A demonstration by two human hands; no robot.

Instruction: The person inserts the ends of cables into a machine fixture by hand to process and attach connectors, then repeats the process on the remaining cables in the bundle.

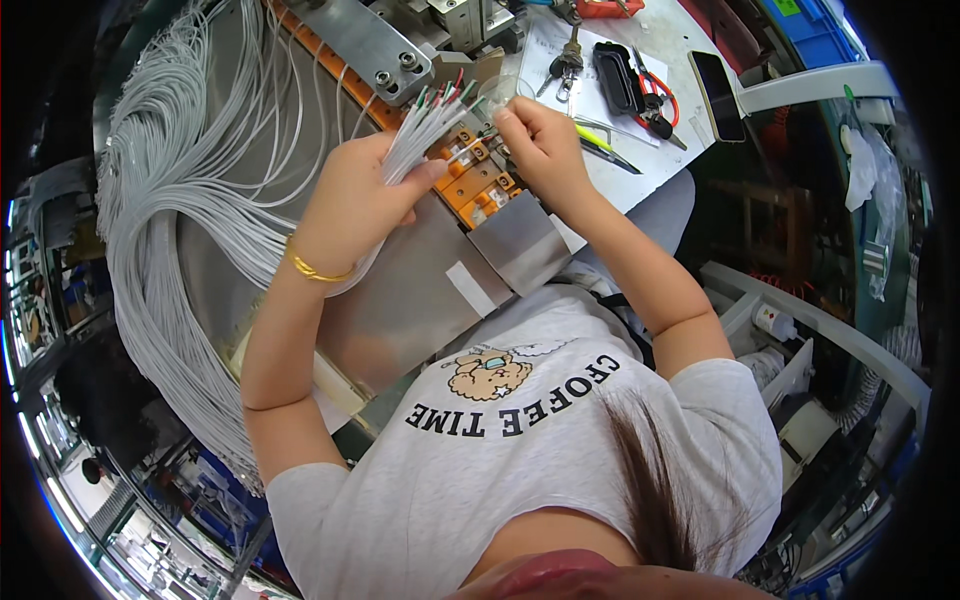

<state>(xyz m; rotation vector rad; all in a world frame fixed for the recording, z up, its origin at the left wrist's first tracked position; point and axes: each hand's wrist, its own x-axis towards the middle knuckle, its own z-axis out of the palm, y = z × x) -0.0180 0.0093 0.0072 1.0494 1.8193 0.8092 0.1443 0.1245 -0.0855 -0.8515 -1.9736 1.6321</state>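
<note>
My left hand (362, 190) is closed round a bundle of white cables (421, 137), whose stripped ends show red, green and white wires. The cables run back past my wrist to the left. Beside it, my right hand (546, 152) is closed in a pinch, thumb against fingers; what it grips is too small to make out. Between the hands lies an orange fixture (465, 185) with small metal clamps, and a thin white lead crosses it. A clear round plastic piece (507, 92) is just behind my right fingertips.
A large heap of white cables (160, 215) hangs over the left side of the metal plate (400, 310). A machine block (365, 45) stands behind. To the right are a phone (717, 95), red-handled pliers (662, 105), a black case (618, 80), keys (567, 62) and a yellow-green pen (592, 138).
</note>
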